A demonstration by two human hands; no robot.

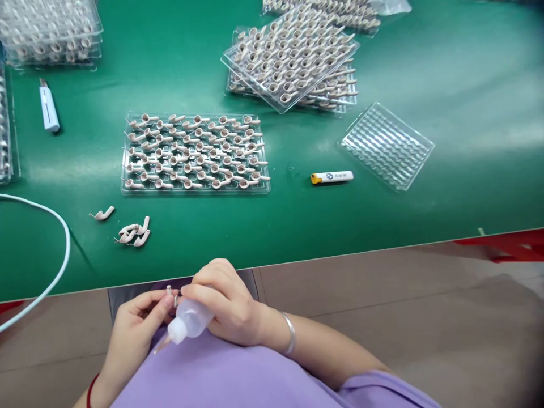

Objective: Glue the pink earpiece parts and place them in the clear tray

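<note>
Low in the head view, in front of the table edge, my left hand (138,326) pinches a small beige curved part (169,290) between thumb and fingertips. Close against it on the right, my right hand (225,303) is wrapped round a translucent squeeze bottle (191,320). The bottle's white cap and thin nozzle point down to the left, away from the beige part. My right fingertips come up beside the part; whether they touch it I cannot tell. On the green table lie several loose beige parts (142,238) and a clear tray (124,187) filled with rows of them.
Stacked filled trays (293,56) stand at the back, with more at the upper left (51,34). An unfilled clear tray (386,144) lies right of a white lighter (335,177). A light-blue cutter (49,107) and a white cable (63,238) are on the left.
</note>
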